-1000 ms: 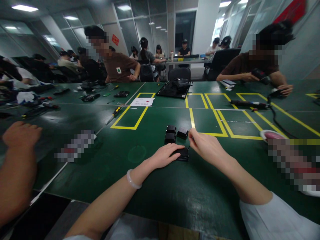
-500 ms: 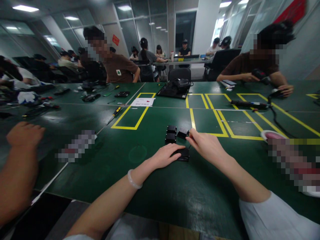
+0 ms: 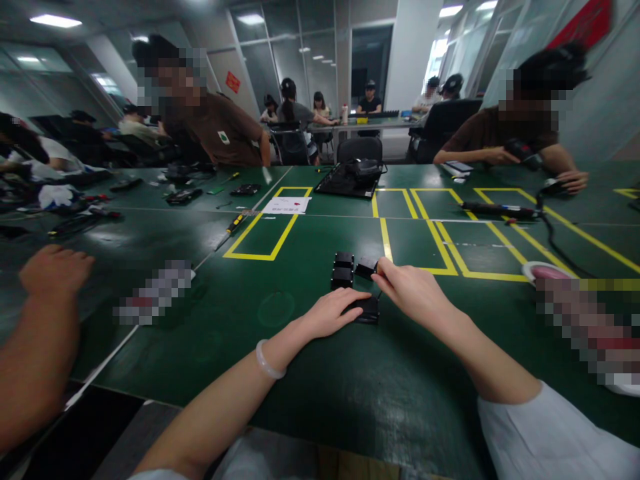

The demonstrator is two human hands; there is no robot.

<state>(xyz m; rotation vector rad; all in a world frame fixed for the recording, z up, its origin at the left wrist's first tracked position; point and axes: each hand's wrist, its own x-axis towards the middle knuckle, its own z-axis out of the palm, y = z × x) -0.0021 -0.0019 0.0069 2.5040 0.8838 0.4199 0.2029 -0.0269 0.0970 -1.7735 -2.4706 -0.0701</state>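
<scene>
Several small black blocks lie on the green table (image 3: pixel 300 373) in front of me. Two of them, the left pair (image 3: pixel 343 268), sit one behind the other. My left hand (image 3: pixel 333 312) rests with spread fingers on a flat black piece (image 3: pixel 369 311), pressing its left side. My right hand (image 3: pixel 407 287) is closed, thumb and fingers pinched at the right edge of a tilted black block (image 3: pixel 367 268). A thin dark thing shows below the right fingertips, too small to make out. What the pinch holds is mostly hidden.
A yellow-handled screwdriver (image 3: pixel 235 224) and a white paper sheet (image 3: pixel 287 205) lie ahead left. Another person's forearm (image 3: pixel 43 333) reaches in at the left. At the right are a white-rimmed dish (image 3: pixel 533 268) and a black cabled tool (image 3: pixel 500 209). Two people sit across.
The person across on the left has leaned further left and down over the table. My two hands and the black blocks look unchanged.
</scene>
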